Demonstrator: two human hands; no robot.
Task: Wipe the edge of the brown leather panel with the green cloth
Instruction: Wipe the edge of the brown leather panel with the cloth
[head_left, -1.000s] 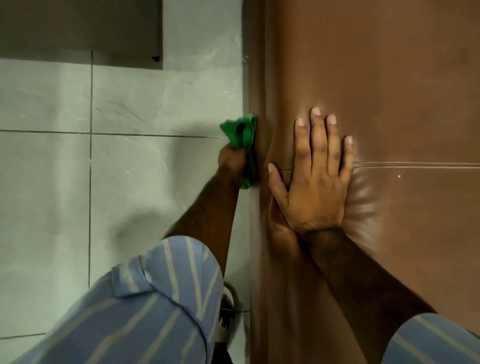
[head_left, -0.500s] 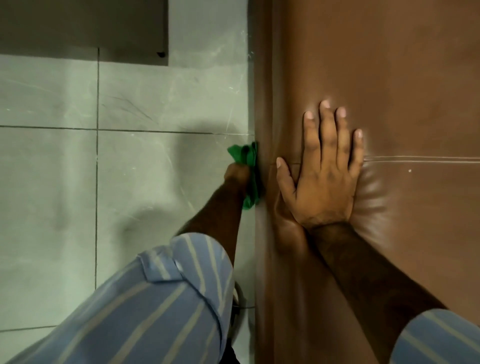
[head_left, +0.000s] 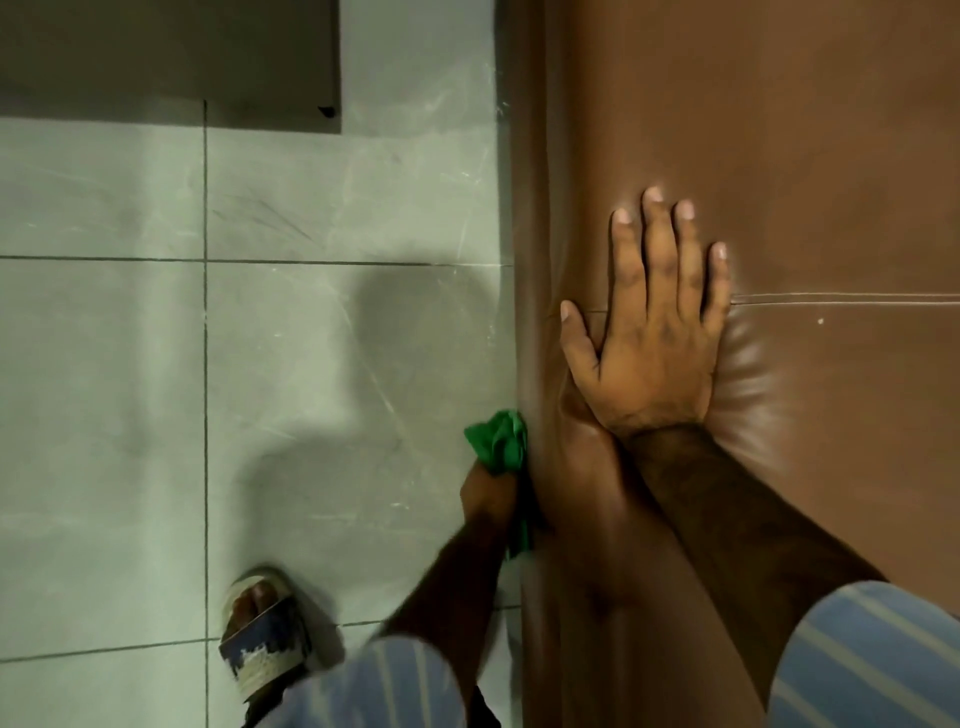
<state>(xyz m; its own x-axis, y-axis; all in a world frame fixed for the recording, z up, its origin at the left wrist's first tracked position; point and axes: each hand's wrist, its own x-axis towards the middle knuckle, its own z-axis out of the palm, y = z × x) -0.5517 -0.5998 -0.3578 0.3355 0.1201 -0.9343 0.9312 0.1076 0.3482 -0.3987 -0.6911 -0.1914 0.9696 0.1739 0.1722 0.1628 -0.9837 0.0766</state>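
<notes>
The brown leather panel (head_left: 779, 130) fills the right half of the view, with a stitched seam running across it. Its left edge (head_left: 527, 208) drops toward the floor. My left hand (head_left: 488, 491) is closed around the bunched green cloth (head_left: 501, 441) and presses it against that edge, low down. The cloth sticks out above my fist and a strip hangs below it. My right hand (head_left: 654, 332) lies flat on the panel's face with fingers spread, denting the padding, holding nothing.
Grey floor tiles (head_left: 260, 389) with dark grout lines cover the left side. A dark grey slab (head_left: 166, 52) sits at the top left. My foot in a sandal (head_left: 262, 631) stands on the tiles near the bottom, left of the panel.
My left hand has slid the green cloth down along the panel's edge, toward me. My right hand stays flat on the same spot. My sandalled foot has come into view.
</notes>
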